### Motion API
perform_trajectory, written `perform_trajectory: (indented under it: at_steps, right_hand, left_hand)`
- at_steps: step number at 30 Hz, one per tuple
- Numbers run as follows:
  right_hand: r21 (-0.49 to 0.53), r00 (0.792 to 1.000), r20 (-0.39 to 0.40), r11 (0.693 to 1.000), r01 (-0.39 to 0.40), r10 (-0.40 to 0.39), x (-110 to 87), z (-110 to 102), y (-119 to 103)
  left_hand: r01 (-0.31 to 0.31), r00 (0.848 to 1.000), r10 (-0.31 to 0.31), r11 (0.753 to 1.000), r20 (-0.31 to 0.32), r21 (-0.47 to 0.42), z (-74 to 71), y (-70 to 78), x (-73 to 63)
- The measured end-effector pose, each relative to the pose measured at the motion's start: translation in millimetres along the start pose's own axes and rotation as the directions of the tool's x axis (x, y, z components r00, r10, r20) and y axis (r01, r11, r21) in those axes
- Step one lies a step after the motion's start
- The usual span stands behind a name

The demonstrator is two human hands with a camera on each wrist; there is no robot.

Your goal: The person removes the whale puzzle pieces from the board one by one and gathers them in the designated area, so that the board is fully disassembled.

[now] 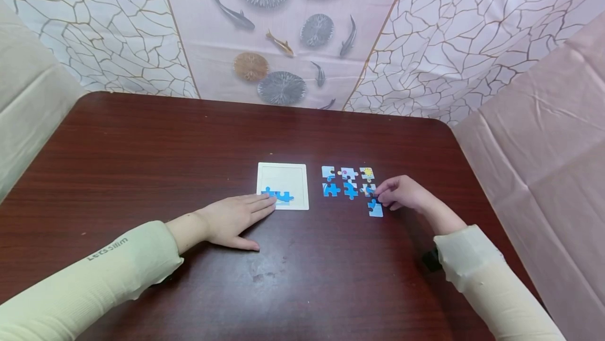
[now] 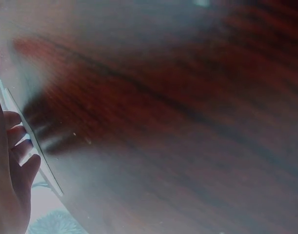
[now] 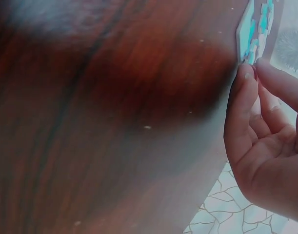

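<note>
A square white puzzle tray lies on the table, with joined blue puzzle pieces along its near edge. My left hand lies flat with straight fingers, the fingertips resting over the tray's near left corner and partly hiding the pieces there. In the left wrist view, the left hand's fingers stretch over the tray's edge. Right of the tray, my right hand pinches a puzzle piece at the right end of the loose ones, its fingertips hiding part of it. Just below lies another blue piece.
Several loose puzzle pieces stand in rows between tray and right hand, among them a sun piece, a pink-swirl piece and a blue piece. The dark red wooden table ends at a patterned curtain behind.
</note>
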State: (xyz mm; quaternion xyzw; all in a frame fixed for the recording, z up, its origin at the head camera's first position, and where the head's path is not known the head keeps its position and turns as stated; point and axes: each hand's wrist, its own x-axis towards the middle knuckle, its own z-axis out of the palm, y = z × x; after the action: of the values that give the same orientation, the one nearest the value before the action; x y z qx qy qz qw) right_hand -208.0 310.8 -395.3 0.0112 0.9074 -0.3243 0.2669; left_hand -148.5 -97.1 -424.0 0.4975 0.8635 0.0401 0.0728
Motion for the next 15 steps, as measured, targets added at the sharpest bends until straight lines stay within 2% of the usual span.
perform_trajectory:
  at_steps: [7, 15]
  right_hand:
    - [0.032, 0.999, 0.016, 0.999, 0.033, -0.033, 5.5, 3.3, -19.4]
    - [0.134, 0.994, 0.067, 0.988, 0.073, -0.083, 17.2, 23.6, -60.4]
  left_hand:
    - [0.006, 1.0, -0.006, 1.0, 0.0, 0.001, -0.9, 0.5, 0.1]
    - [-0.004, 1.0, 0.004, 1.0, -0.017, 0.009, 0.8, 0.5, 0.4]
